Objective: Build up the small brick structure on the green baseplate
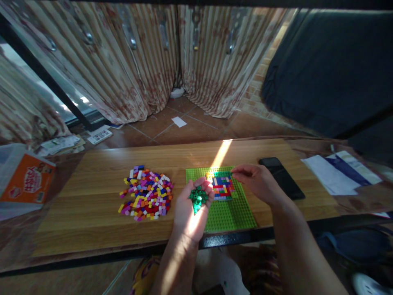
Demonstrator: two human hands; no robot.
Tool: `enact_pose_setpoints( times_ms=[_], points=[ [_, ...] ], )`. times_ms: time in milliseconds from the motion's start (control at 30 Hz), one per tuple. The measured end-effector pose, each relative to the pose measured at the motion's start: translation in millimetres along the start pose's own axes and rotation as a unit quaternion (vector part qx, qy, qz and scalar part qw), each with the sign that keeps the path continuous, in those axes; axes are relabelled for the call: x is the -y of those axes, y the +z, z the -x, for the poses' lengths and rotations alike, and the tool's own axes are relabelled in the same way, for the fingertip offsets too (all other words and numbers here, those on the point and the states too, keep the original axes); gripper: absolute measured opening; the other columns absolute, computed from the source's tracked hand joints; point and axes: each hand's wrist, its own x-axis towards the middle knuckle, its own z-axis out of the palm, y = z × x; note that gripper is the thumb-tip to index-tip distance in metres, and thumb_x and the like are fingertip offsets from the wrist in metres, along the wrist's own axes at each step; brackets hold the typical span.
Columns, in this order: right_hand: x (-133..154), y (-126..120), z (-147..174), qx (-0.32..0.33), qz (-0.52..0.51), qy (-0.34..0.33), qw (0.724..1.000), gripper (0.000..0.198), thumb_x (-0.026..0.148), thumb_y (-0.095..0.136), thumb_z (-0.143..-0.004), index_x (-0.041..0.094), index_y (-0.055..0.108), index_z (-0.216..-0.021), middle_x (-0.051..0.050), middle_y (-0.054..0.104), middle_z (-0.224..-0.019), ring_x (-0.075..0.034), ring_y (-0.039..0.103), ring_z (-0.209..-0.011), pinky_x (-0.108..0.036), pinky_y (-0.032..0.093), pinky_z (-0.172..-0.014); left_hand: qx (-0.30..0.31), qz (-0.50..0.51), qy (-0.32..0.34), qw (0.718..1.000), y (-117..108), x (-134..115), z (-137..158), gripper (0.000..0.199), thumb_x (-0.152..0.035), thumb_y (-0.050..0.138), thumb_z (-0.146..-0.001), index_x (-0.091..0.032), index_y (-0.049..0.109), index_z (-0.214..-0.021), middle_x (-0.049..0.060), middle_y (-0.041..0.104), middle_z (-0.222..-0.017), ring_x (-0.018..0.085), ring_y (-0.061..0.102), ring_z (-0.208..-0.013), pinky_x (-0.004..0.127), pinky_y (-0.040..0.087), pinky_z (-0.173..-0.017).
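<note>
My left hand (190,209) is cupped palm up around a heap of small dark green toy bricks (198,198). It hovers over the left part of a lime green studded baseplate (227,219). On that plate sits a patch of joined multicoloured bricks (222,186), partly hidden behind my left fingers. At the patch's upper right corner, my right hand (254,178) has thumb and fingertips pinched together. A small dark green brick (232,173) shows at those fingertips; whether it touches the plate I cannot tell.
Loose mixed bricks (149,192) lie in a pile left of the plate on the wooden table (82,205). A black phone or tablet (282,178) rests at the right. Papers (334,174) lie beyond it. An orange-labelled plastic box (26,180) stands at the far left.
</note>
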Motion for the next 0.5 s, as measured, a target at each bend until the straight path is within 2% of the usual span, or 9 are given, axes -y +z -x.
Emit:
enact_pose_setpoints(
  times_ms=[267, 500],
  points=[
    [-4.9, 2.6, -3.9, 0.007, -0.048, 0.024, 0.999, 0.013, 0.031, 0.068, -0.069, 0.020, 0.071, -0.075, -0.003, 0.072, -0.074, -0.018, 0.064, -0.069, -0.033, 0.049, -0.067, -0.006, 0.000, -0.003, 1.000, 1.4, -1.8, 2.7, 0.024, -0.022, 0.049, -0.086, -0.006, 0.065, -0.077, 0.012, 0.064, -0.076, 0.015, 0.061, -0.066, 0.030, 0.055, -0.062],
    [-0.9, 5.4, -6.1, 0.004, -0.087, 0.071, 0.994, 0.014, 0.031, 0.070, -0.065, 0.018, 0.069, -0.072, -0.003, 0.069, -0.069, -0.016, 0.060, -0.063, -0.030, 0.046, -0.061, -0.003, 0.004, -0.001, 1.000, 0.2, -1.0, 1.2, 0.026, -0.023, 0.049, -0.087, -0.006, 0.065, -0.077, 0.012, 0.064, -0.074, 0.016, 0.062, -0.067, 0.030, 0.055, -0.064]
  ],
)
